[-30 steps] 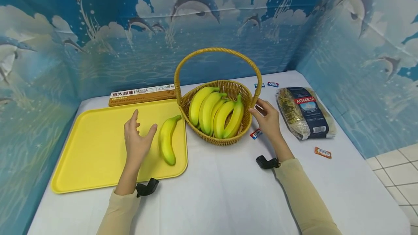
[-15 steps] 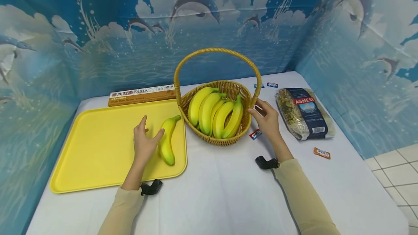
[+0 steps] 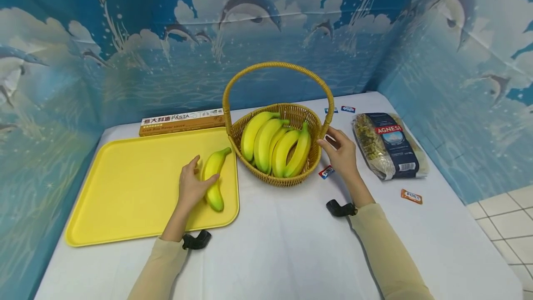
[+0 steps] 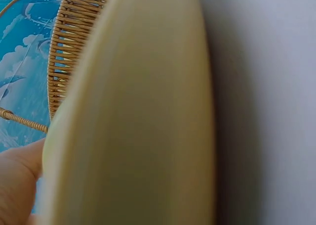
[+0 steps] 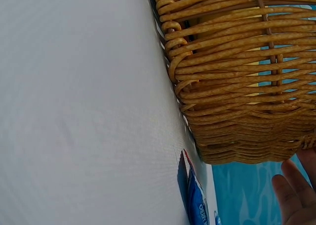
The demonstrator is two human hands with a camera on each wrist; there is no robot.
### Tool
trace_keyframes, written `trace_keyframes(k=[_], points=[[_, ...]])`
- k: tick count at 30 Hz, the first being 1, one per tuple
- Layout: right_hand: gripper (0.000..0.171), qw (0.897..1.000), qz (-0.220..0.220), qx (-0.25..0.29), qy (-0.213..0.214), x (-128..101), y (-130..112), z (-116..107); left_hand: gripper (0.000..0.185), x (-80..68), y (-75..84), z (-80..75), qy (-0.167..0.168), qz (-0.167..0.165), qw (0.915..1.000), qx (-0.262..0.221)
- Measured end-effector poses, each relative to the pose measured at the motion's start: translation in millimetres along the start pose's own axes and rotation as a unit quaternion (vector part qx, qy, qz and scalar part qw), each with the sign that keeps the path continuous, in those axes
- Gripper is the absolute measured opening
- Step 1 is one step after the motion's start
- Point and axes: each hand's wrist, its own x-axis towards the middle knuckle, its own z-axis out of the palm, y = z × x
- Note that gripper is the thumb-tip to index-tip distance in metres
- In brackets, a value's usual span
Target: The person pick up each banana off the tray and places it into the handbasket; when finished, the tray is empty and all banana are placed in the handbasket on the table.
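Note:
My left hand [image 3: 193, 186] is over the yellow tray [image 3: 133, 184], at a single banana [image 3: 214, 191] lying near the tray's right edge. The thumb reaches across the banana's top, while the other fingers stay spread to its left. In the left wrist view the blurred tray edge [image 4: 143, 116] hides most of the banana, and the left thumb [image 4: 22, 180] shows at the side. With my right hand [image 3: 342, 152] I hold the wicker basket [image 3: 270, 179] at its right rim, by the base of the handle. Several bananas [image 3: 266, 145] lie in the basket.
Behind the tray lies a pasta box [image 3: 183, 121]. To the right is a bag of pasta [image 3: 391, 145]. Small wrapped packets, such as a red-blue one [image 3: 326, 171] and an orange one [image 3: 411, 196], lie on the white table [image 3: 270, 244]. A dolphin-print curtain [image 3: 266, 36] stands behind.
My left hand has moved right and slightly down across the tray, from beside the banana to over it. My right hand and the basket have stayed in place.

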Motion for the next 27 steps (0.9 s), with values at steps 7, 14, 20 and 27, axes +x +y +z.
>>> trace_keyframes(k=[7, 14, 20, 27], points=[[0.044, 1.0, -0.002, -0.006, 0.0, 2, 1, -2, 0.065, 2.0, -2.2, 4.6, 0.005, 0.023, 0.9997, -0.003], [0.044, 1.0, 0.004, -0.009, 0.0, 3, 0, -3, 0.062, 3.4, -2.3, 7.0, 0.023, 0.026, 0.9994, -0.004], [0.043, 1.0, 0.007, -0.022, 0.003, 2, 0, -2, 0.061, 4.5, 1.9, -1.0, 0.038, 0.017, 0.9992, 0.003], [0.043, 1.0, -0.005, -0.011, 0.001, 1, 6, 0, 0.06, -6.3, 18.1, -23.0, 0.051, 0.01, 0.9986, -0.01]])
